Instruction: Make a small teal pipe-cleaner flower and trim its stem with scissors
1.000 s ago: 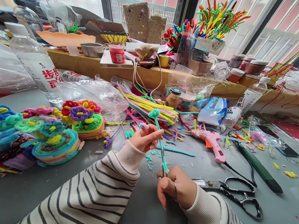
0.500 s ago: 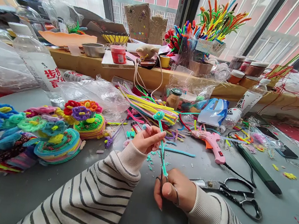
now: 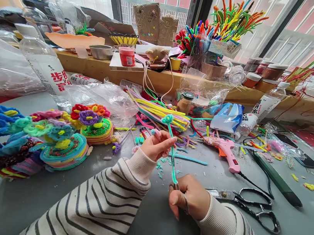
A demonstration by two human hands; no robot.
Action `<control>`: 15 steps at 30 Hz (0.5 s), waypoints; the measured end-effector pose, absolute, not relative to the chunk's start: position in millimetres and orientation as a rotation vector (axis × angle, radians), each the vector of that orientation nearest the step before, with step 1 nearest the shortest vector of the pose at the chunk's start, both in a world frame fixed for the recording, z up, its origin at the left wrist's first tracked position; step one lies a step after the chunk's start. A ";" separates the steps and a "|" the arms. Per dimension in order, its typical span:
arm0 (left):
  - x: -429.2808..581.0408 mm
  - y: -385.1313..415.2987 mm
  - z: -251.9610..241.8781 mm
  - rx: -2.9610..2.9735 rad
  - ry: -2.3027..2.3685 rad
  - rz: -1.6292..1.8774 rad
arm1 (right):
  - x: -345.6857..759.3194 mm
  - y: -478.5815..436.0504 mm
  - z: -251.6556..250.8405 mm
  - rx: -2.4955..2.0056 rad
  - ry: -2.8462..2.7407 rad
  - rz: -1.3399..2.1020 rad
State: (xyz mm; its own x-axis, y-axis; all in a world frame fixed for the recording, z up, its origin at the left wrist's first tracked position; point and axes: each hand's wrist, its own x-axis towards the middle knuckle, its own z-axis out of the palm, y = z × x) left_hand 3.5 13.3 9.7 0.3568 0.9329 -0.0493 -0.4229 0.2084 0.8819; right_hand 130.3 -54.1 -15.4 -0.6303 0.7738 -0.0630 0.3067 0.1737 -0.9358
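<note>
Between thumb and forefinger, my left hand pinches a turquoise pipe cleaner, which slants down toward my right. Its upper end is curled into a small knob. My right hand is wrapped round the handles of a pair of small scissors. The blades run along the pipe cleaner's stem, partly hidden by it; I cannot tell whether they are touching it. Turquoise fluff clippings lie on the grey table beneath.
Pipe-cleaner flowers on round bases stand at the left. To the right lie a pink glue gun, large black-handled scissors and a dark green bar. Behind are loose pipe cleaners, a jar and water bottles.
My right hand and the scissors have shifted slightly right along the pipe cleaner, and the blades look closer together. My left hand keeps its pinch. The whole view has moved a little.
</note>
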 end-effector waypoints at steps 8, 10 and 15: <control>3.8 11.9 8.2 0.966 0.684 1.051 | 129.2 -52.9 -16.0 -0.860 -2.060 1.469; 4.1 11.3 7.8 0.970 0.683 1.057 | 129.4 -52.9 -16.1 -0.867 -2.069 1.473; 3.7 10.3 10.7 0.980 0.716 1.039 | 130.1 -53.7 -18.2 -0.908 -2.085 1.498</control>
State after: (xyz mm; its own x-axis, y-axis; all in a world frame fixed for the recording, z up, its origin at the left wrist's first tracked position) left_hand 3.7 10.3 10.7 0.3596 0.9323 -0.0383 -0.3678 0.1794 0.9124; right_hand 130.1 -53.7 -18.2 -0.7010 0.7120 -0.0395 0.2649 0.2086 -0.9415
